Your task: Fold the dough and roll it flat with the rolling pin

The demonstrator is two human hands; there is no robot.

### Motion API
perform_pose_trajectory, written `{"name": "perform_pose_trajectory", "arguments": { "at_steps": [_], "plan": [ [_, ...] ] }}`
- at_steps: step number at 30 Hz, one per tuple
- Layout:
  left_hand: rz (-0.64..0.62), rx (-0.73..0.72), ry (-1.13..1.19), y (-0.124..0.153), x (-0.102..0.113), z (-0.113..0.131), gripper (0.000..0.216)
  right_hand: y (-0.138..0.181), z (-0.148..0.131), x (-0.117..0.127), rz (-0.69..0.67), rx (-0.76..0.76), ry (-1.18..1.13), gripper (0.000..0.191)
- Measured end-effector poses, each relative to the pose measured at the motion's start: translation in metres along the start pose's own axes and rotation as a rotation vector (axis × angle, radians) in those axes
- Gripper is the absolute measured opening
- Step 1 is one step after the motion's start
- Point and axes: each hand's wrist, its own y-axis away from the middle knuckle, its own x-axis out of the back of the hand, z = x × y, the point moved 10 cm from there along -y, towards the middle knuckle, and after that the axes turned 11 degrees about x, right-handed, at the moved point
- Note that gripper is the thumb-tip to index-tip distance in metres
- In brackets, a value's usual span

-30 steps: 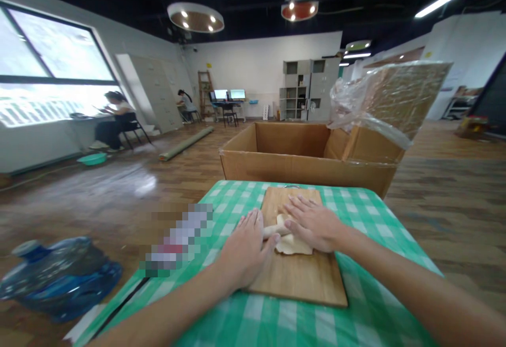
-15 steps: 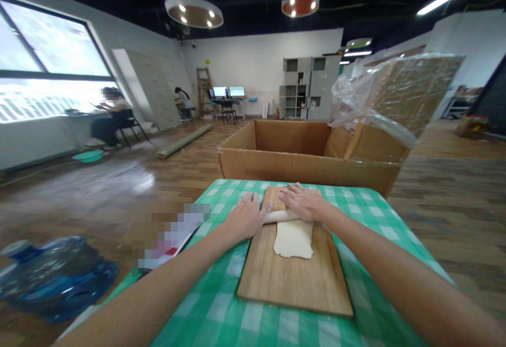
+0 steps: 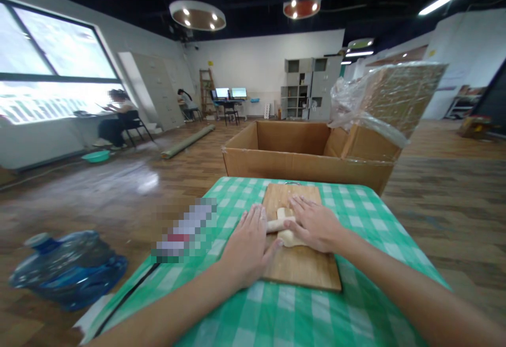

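Observation:
A pale rolling pin [image 3: 275, 225] lies across a flat sheet of dough [image 3: 290, 238] on a wooden cutting board [image 3: 304, 270]. My left hand [image 3: 245, 246] rests flat over the pin's left end, fingers stretched forward and thumb out towards the dough. Over the pin's right part lies my right hand [image 3: 318, 224], its fingers extended and the thumb against the pin. Both palms cover the pin's ends, so only its middle shows. Dough is visible in front of and behind the pin; my right hand hides part of it.
A green checked tablecloth [image 3: 272, 315] lies under the board. To the left is a blurred-out flat object [image 3: 185, 233] with a black cable. A large water bottle [image 3: 71, 273] stands on the floor. Beyond the table sits an open cardboard box [image 3: 300, 162]. Two people sit farther back.
Both hands and the rolling pin have come nearer to me along the board. Dough now shows on the pin's far side too. The view has shifted slightly.

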Motion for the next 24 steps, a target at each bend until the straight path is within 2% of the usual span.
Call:
{"name": "perform_pose_trajectory", "arguments": {
  "at_steps": [6, 12, 17, 24],
  "plan": [
    [0.055, -0.064, -0.056, 0.047, 0.013, 0.026, 0.088, 0.048, -0.03, 0.01, 0.046, 0.053, 0.011, 0.086],
    [0.078, -0.083, -0.087, 0.07, 0.018, 0.033, 0.087, 0.075, -0.047, 0.014, 0.031, 0.097, 0.031, 0.091],
    [0.027, -0.057, -0.08, 0.054, 0.011, 0.024, 0.085, 0.068, -0.041, 0.013, -0.007, 0.089, 0.002, 0.089],
    [-0.043, 0.022, -0.056, 0.014, 0.002, 0.009, 0.076, 0.018, -0.016, 0.011, -0.013, 0.076, -0.032, 0.084]
  ]
}}
